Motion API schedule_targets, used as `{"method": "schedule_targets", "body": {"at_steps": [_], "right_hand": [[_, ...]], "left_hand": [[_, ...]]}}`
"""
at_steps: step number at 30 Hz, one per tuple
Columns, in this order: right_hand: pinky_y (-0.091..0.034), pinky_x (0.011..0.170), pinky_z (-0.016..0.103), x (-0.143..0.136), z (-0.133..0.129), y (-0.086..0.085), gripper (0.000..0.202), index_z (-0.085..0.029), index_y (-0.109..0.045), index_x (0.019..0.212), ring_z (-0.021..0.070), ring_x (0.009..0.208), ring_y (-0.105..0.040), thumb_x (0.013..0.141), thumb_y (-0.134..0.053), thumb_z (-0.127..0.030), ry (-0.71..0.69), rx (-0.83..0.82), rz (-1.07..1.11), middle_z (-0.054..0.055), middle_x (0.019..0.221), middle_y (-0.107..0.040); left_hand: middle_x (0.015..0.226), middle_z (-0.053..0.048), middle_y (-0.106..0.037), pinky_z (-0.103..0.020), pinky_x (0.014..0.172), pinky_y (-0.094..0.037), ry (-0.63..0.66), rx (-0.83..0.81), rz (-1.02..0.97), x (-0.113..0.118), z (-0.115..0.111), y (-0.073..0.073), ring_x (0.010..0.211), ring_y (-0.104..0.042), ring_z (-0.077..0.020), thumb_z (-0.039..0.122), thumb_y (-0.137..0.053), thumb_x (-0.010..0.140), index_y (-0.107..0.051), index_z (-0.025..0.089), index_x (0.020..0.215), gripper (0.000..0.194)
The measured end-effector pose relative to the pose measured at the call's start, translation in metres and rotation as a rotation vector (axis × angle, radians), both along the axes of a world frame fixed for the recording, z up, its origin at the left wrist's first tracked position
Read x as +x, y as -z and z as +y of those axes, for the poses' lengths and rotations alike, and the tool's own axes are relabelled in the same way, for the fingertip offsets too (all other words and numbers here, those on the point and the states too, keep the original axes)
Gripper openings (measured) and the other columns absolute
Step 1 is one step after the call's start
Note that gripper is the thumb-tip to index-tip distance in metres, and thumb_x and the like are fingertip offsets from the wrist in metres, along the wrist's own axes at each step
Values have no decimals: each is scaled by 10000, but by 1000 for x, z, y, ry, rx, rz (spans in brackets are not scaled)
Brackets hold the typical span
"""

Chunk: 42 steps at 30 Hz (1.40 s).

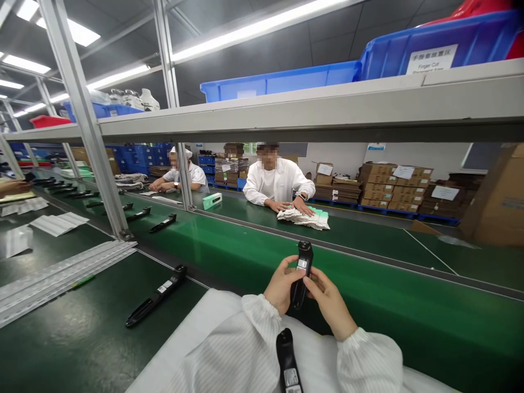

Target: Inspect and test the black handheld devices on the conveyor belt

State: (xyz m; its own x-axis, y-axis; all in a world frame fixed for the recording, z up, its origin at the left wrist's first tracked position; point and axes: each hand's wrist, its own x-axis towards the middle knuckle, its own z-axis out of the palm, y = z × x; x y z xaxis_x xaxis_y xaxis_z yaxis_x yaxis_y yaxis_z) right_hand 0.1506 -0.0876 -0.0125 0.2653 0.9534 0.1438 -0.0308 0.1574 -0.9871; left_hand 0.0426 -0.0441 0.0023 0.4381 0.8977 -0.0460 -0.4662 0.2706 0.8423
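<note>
My left hand (283, 284) and my right hand (327, 300) both grip a long black plastic device (302, 292), which I hold nearly upright above the green belt. White labels show on its face, and both thumbs press close to them. Its kind is not clear. Below my wrists, a second black device (287, 355) with labels lies on a white foam sheet (208, 322). Another labelled black device (158, 295), slim and slightly curved, rests on the green table to the left.
A green conveyor belt (254, 245) runs across, with several black devices (162, 222) along its left part. Opposite, a person in white presses on a stack of papers (305, 217). A metal post (85, 120) and an overhead shelf (286, 109) with blue bins (282, 79) frame the bench.
</note>
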Motion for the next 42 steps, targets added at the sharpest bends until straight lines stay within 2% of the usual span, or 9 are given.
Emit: {"method": "schedule_targets", "body": {"at_steps": [4,9,13,18,22,26,30,34,42], "right_hand": [[-449,644,282,3,-4,-8,425,-252,-583,1018,192,813,-564,652,-666,-452,-74,18,136,31,974,-622],[-435,623,253,7,-10,-15,360,-275,-576,991,167,806,-557,676,-660,-428,-132,-12,243,3,946,-622],[-433,628,249,10,-9,-15,351,-284,-575,972,155,784,-562,663,-675,-419,-158,-18,268,-15,883,-636],[-436,593,241,12,-11,-11,406,-290,-583,958,163,772,-573,600,-713,-430,-110,-82,268,-25,855,-652],[-453,574,251,12,-12,-6,436,-282,-607,933,185,766,-589,547,-729,-444,-45,-115,254,-20,856,-665],[-461,551,248,11,-10,-2,479,-280,-613,936,186,748,-592,507,-739,-452,4,-130,250,-10,843,-674],[-494,597,293,15,-8,-2,483,-268,-623,926,230,817,-601,491,-750,-438,-54,-184,235,16,888,-678],[-504,601,304,17,-8,-3,464,-266,-626,909,232,798,-603,497,-750,-443,-65,-194,244,16,885,-674],[-467,517,288,6,-9,3,507,-260,-626,917,238,748,-606,490,-706,-521,55,-148,185,44,855,-674]], "left_hand": [[808,-20,-574,-251,650,-414,12,81,110,-2,-4,-11,725,-549,-133,318,-608,682,-496,189,1041,398],[715,-42,-573,-289,661,-385,-118,713,1049,-42,-6,-41,738,-550,-184,557,-374,792,-576,180,778,428],[609,-71,-582,-329,611,-387,238,964,1643,-65,-42,-42,651,-577,-250,691,-352,719,-610,176,774,578],[775,-65,-632,-258,572,-390,426,928,1553,-83,-68,-29,720,-588,-215,553,-456,740,-595,197,946,435],[760,16,-623,-199,590,-394,419,806,1364,-137,-34,-52,676,-563,-131,473,-557,705,-594,243,976,357],[740,3,-627,-223,594,-393,326,699,1510,-212,8,-76,672,-560,-151,367,-626,643,-650,224,871,270],[639,5,-599,-256,619,-391,105,652,1677,-259,37,-69,648,-559,-177,264,-647,585,-668,237,753,172],[683,-6,-596,-284,668,-400,-104,637,1808,-275,51,-47,704,-574,-203,264,-651,583,-654,255,810,228],[990,-42,-578,-302,773,-406,-32,665,1984,-273,47,-35,911,-560,-226,294,-572,697,-568,304,1066,369]]}}
